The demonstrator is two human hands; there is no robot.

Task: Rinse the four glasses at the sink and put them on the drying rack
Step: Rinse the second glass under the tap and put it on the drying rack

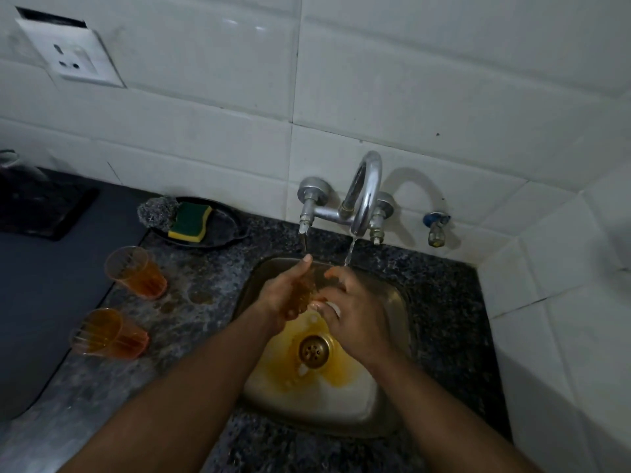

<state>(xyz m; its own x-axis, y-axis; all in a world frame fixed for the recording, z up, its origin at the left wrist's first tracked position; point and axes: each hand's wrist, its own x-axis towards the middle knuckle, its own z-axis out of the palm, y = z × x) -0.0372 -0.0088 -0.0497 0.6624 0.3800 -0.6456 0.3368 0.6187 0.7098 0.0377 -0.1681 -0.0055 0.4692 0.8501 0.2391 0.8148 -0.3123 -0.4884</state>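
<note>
Over the sink [392, 397] at frame centre: left hand [280, 302] gripping an amber glass [302, 290], right hand [355, 319] curled against it. Two glasses [136, 273] [109, 332] on the counter, left. Sponge [189, 221] behind; tap [363, 192] running above.

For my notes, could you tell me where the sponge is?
In the head view, the sponge lies on a dark dish left of the tap, beside a steel scourer.

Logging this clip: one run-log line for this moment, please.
stage: rinsing | left hand: holds orange glass | right hand: on glass | tap: running | two glasses on counter
</note>
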